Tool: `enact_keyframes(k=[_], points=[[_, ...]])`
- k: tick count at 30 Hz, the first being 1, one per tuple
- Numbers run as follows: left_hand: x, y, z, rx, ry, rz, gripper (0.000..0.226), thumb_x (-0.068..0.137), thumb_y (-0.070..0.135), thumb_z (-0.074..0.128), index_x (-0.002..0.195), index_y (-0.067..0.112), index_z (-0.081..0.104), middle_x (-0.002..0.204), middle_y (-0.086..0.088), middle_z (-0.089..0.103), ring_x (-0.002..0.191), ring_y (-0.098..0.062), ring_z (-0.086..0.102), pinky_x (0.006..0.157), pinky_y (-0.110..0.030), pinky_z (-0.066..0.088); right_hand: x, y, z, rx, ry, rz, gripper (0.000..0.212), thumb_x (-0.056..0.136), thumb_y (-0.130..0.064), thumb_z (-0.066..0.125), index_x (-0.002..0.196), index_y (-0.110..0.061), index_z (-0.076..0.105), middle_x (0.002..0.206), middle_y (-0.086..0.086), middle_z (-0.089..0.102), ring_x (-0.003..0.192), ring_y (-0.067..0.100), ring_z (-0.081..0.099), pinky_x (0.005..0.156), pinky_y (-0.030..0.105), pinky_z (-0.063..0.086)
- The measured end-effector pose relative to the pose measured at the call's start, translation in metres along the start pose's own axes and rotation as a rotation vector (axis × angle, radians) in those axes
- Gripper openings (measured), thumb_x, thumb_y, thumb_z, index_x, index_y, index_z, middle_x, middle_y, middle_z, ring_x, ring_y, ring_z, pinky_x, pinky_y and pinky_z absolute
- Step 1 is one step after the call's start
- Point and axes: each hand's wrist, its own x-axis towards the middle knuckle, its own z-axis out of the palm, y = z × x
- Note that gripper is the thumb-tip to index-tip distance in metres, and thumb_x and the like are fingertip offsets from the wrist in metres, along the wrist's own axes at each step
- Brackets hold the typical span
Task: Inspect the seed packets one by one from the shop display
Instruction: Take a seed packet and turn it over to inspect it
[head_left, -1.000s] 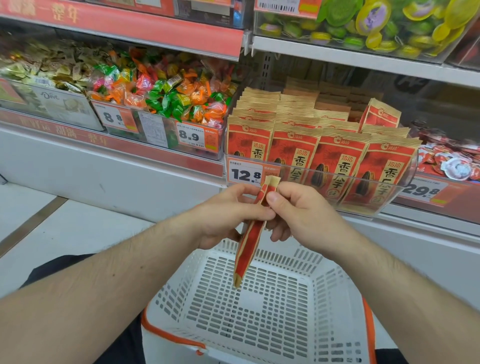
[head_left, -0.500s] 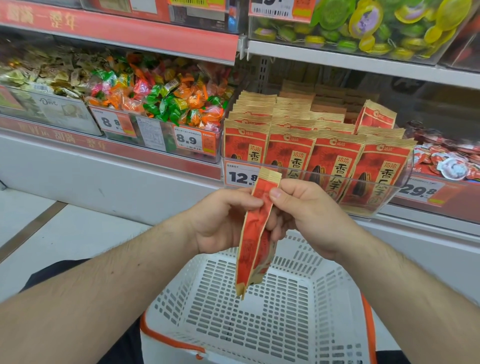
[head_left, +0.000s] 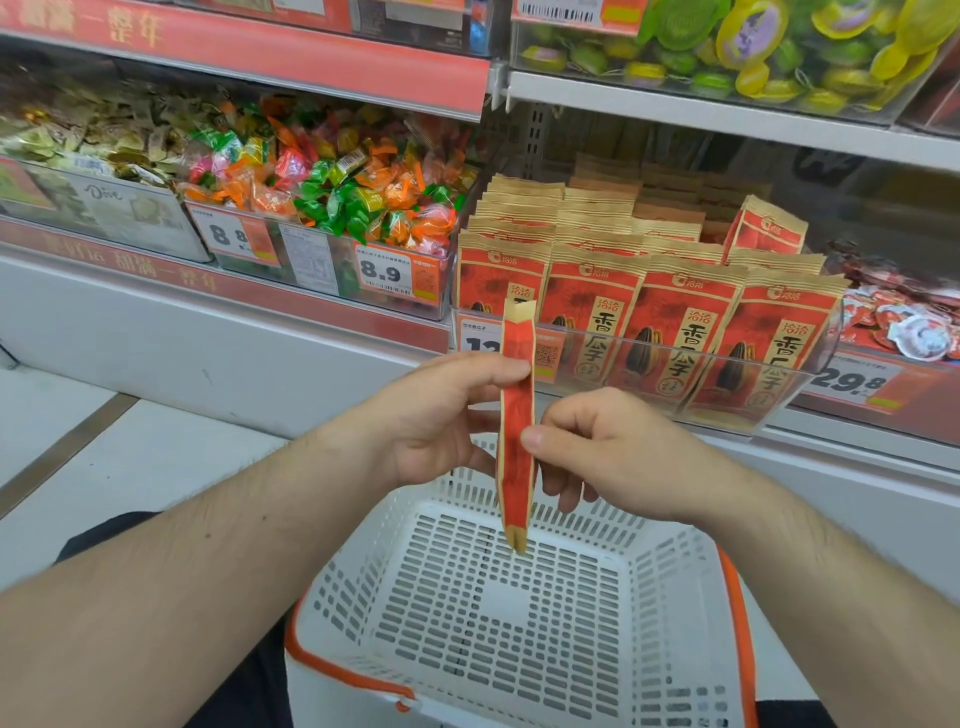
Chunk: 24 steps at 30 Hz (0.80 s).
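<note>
A red and tan seed packet (head_left: 517, 415) is held upright and edge-on between my hands, above the basket. My left hand (head_left: 441, 415) pinches its upper part with thumb and fingers. My right hand (head_left: 597, 452) pinches its middle from the right with the thumb in front. Behind them, several rows of the same red seed packets (head_left: 675, 312) stand in a clear display bin (head_left: 769, 410) on the shelf.
A white perforated shopping basket (head_left: 675, 561) with orange trim sits below my hands. Left of the seed bin is a bin of wrapped candies (head_left: 332, 182) with a price tag 8.9. More sweets lie at the right (head_left: 909, 322) and on the upper shelf (head_left: 727, 47).
The packet has been turned and raised, from hanging tilted to standing upright and edge-on. My right hand has slid lower on it, while my left hand holds the upper part.
</note>
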Motion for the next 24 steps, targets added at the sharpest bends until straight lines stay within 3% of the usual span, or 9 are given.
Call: enact_keyframes(k=[1,5,11,16,19,21,24], points=[[0.0006,-0.0001,-0.0004,-0.004,0.010,0.004,0.009,0.078,0.024,0.064,0.078,0.017,0.060,0.066,0.000,0.065,0.071,-0.020,0.064,0.075,-0.052,0.054,-0.0002,-0.0009,0.0004,-0.009,-0.008,-0.001,0.033,0.099,-0.024,0.054,0.072,-0.007,0.064,0.062,-0.004,0.068,0.057,0.009,0.066,0.051,0.016,0.045],[0.0028,-0.0035,-0.0014,-0.037,0.020,0.004,0.042,0.095,0.015,0.054,0.055,0.022,0.064,0.065,0.001,0.066,0.072,-0.020,0.063,0.079,-0.055,0.052,0.0009,-0.0013,-0.0005,-0.046,-0.038,0.003,0.031,0.101,-0.017,0.048,0.081,-0.005,0.067,0.065,-0.004,0.067,0.058,0.008,0.066,0.053,0.018,0.046],[0.0028,-0.0035,0.0014,-0.056,0.031,0.007,0.025,0.095,0.016,0.055,0.069,0.018,0.059,0.066,0.001,0.066,0.070,-0.020,0.064,0.076,-0.052,0.053,-0.0002,0.0006,-0.0024,-0.039,-0.055,0.002,0.031,0.102,-0.020,0.047,0.081,-0.006,0.066,0.069,-0.001,0.069,0.063,0.014,0.069,0.063,0.030,0.056],[0.0034,-0.0018,0.0002,-0.128,0.053,-0.002,0.012,0.086,0.023,0.061,0.077,0.016,0.058,0.067,-0.001,0.065,0.080,-0.025,0.058,0.070,-0.050,0.056,-0.0068,-0.0049,-0.0070,-0.156,-0.091,-0.003,0.036,0.092,-0.028,0.065,0.065,-0.006,0.067,0.063,0.000,0.071,0.061,0.011,0.070,0.055,0.020,0.050],[0.0039,-0.0013,-0.0022,-0.148,0.030,0.025,0.014,0.069,0.027,0.066,0.076,0.016,0.059,0.066,0.000,0.065,0.079,-0.025,0.058,0.064,-0.046,0.057,-0.0083,-0.0040,-0.0062,-0.200,-0.189,0.014,0.029,0.093,-0.025,0.066,0.075,-0.002,0.071,0.068,0.001,0.072,0.062,0.007,0.069,0.057,0.026,0.052],[0.0040,-0.0022,-0.0040,-0.151,0.011,0.026,0.018,0.067,0.027,0.066,0.078,0.015,0.060,0.067,-0.001,0.066,0.081,-0.026,0.058,0.065,-0.047,0.057,-0.0079,-0.0028,-0.0062,-0.171,-0.234,-0.004,0.024,0.096,-0.019,0.061,0.082,-0.004,0.074,0.074,0.002,0.075,0.071,0.012,0.072,0.070,0.036,0.059],[0.0046,-0.0040,-0.0063,-0.136,-0.006,0.010,0.024,0.066,0.029,0.066,0.082,0.013,0.061,0.074,-0.005,0.067,0.081,-0.028,0.061,0.066,-0.048,0.057,-0.0076,-0.0006,-0.0079,-0.095,-0.285,-0.010,0.021,0.098,-0.013,0.059,0.088,-0.002,0.074,0.076,0.001,0.075,0.075,0.012,0.072,0.073,0.030,0.059]])
